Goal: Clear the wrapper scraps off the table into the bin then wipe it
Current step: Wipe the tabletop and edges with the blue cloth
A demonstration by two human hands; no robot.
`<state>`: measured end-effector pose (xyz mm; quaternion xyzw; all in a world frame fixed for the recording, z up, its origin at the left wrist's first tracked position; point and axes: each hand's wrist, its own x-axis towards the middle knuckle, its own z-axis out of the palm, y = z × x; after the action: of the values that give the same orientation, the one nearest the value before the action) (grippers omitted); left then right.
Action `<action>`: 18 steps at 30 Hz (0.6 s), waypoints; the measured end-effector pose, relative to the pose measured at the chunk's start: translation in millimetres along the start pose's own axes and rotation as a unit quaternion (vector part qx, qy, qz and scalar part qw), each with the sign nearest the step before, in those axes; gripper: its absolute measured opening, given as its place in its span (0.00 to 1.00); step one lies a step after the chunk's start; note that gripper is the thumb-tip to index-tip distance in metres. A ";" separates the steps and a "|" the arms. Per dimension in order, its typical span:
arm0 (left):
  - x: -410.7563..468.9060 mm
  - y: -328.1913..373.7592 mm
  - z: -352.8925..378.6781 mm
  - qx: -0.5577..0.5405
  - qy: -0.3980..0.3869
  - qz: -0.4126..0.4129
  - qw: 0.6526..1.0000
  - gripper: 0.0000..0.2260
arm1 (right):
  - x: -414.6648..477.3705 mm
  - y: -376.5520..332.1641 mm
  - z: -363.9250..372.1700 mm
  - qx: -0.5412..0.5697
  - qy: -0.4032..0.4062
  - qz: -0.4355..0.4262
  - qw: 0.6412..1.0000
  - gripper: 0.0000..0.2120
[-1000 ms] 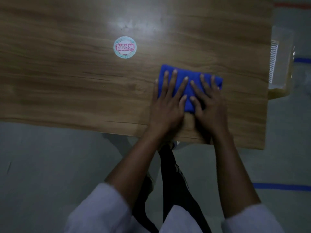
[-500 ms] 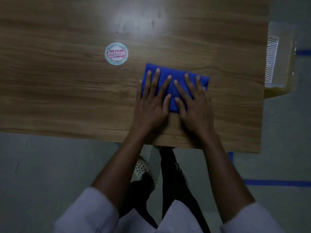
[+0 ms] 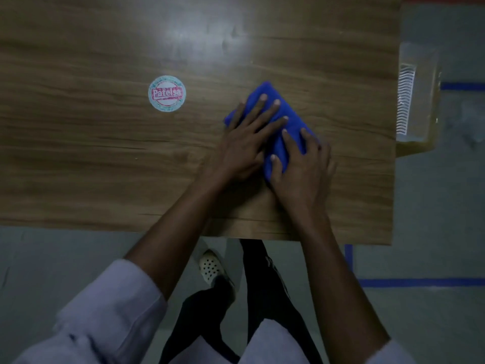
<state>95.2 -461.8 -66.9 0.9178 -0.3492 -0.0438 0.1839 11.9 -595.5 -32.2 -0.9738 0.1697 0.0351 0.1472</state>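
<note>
Head view: a wooden worktop (image 3: 105,153) fills the upper half, with a round sticker (image 3: 167,93) printed in red letters lying flat on it. A folded blue cloth (image 3: 295,119) lies on the worktop to the right of the sticker and a little nearer the person, well apart from it.

Both hands press on the cloth. The left hand (image 3: 244,145) lies on the side of the cloth nearer the sticker, fingers straight and spread flat across the cloth's far part, palm down. The right hand (image 3: 301,174) lies on the side farther from the sticker, fingers spread and pressed on the cloth's near part, its thumb on the fold between the two hands. Neither hand is clenched and neither grasps the cloth; both are released flat on it.

Far right of the sticker, beyond the worktop's edge, stands what seems to be a clear bin (image 3: 420,106), though the dim light blurs its contents. No scraps show near the sticker.

Below the near edge are grey floor (image 3: 65,258) with blue tape lines (image 3: 420,282), one pale perforated shoe (image 3: 211,266), dark trousers and pale sleeves.
</note>
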 end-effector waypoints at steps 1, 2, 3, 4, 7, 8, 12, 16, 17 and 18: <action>14.9 3.0 -2.5 -0.021 -0.022 0.030 0.999 0.29 | -6.7 -0.6 -2.9 -0.010 0.016 0.023 1.000 0.25; 31.0 6.5 -5.0 -0.035 -0.043 0.055 0.997 0.30 | -13.0 -2.3 -4.6 -0.013 0.025 0.037 0.999 0.24; 45.2 8.5 -7.0 -0.049 -0.066 0.074 0.994 0.30 | -17.2 -4.9 -2.5 -0.012 0.034 0.048 0.998 0.24; 56.8 9.4 -7.4 -0.051 -0.087 0.087 0.991 0.29 | -16.2 -6.6 1.2 -0.004 0.046 0.053 0.998 0.25; 68.6 -1.5 1.5 0.002 -0.068 0.098 0.993 0.24 | -6.9 -10.4 22.1 0.043 0.050 0.051 0.997 0.28; 70.1 -8.0 4.0 0.029 -0.036 0.099 0.994 0.23 | 0.6 -11.6 29.2 0.042 0.055 0.036 0.997 0.29; 95.5 -39.6 -0.4 0.088 0.021 0.038 0.995 0.22 | 56.3 -23.0 44.2 0.052 0.093 -0.021 0.994 0.29; 113.5 -81.2 -16.5 0.094 0.060 -0.092 0.989 0.24 | 126.7 -52.0 48.1 0.138 0.099 -0.081 0.982 0.28; 106.6 -88.8 -22.0 0.082 0.063 -0.136 0.985 0.25 | 136.8 -62.6 48.2 0.158 0.078 -0.103 0.979 0.28; 94.7 -94.3 -26.2 0.066 0.071 -0.178 0.979 0.25 | 140.4 -72.9 49.2 0.173 0.048 -0.128 0.975 0.29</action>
<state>230.8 -451.1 -72.7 0.9762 -0.1682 0.0125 0.1366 167.8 -560.3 -75.7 -0.9477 0.0542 -0.0607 0.3088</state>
